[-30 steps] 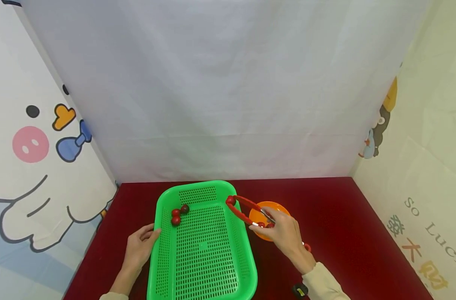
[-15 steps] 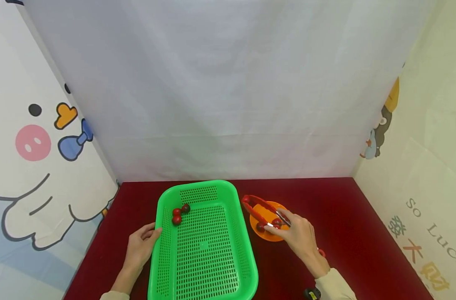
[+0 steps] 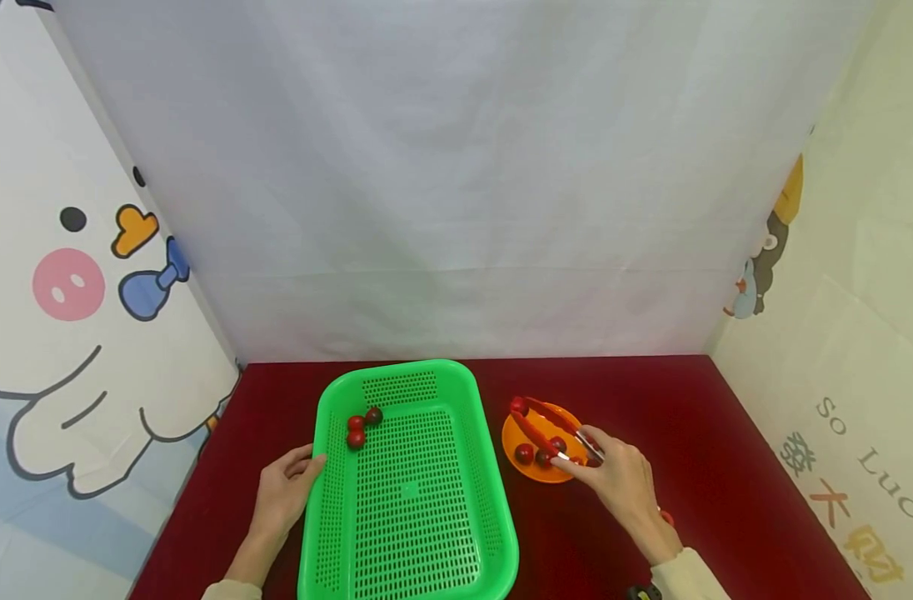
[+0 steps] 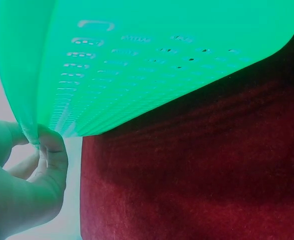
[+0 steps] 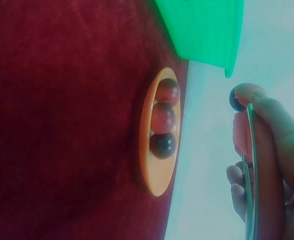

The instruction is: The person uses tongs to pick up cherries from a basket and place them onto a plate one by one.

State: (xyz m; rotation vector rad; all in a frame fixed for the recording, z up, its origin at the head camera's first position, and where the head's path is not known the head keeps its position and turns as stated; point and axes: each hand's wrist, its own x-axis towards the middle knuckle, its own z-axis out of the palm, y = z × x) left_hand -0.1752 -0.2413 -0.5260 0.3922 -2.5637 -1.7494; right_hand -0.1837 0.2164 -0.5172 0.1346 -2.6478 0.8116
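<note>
In the head view my left hand (image 3: 282, 493) pinches the left rim of a green perforated plastic basket (image 3: 419, 512), fingers and thumb on either side of its edge, as the left wrist view also shows. My right hand (image 3: 623, 483) grips red-and-silver tongs (image 3: 533, 431). Between the tong tips is a small round dark-red fruit (image 3: 519, 406), held over the far left edge of an orange plate (image 3: 530, 472). Several similar fruits (image 3: 524, 454) lie in that plate; in the right wrist view three fruits (image 5: 163, 118) sit in a row.
Three dark-red fruits (image 3: 356, 438) rest together in the basket's far left part. A dark red cloth (image 3: 696, 450) covers the table. White curtains (image 3: 464, 183) close off the back, and printed cloths hang at both sides.
My right hand has moved right with the tongs and the fruit in them, from over the basket's right rim to over the orange plate. The left hand stays on the basket rim.
</note>
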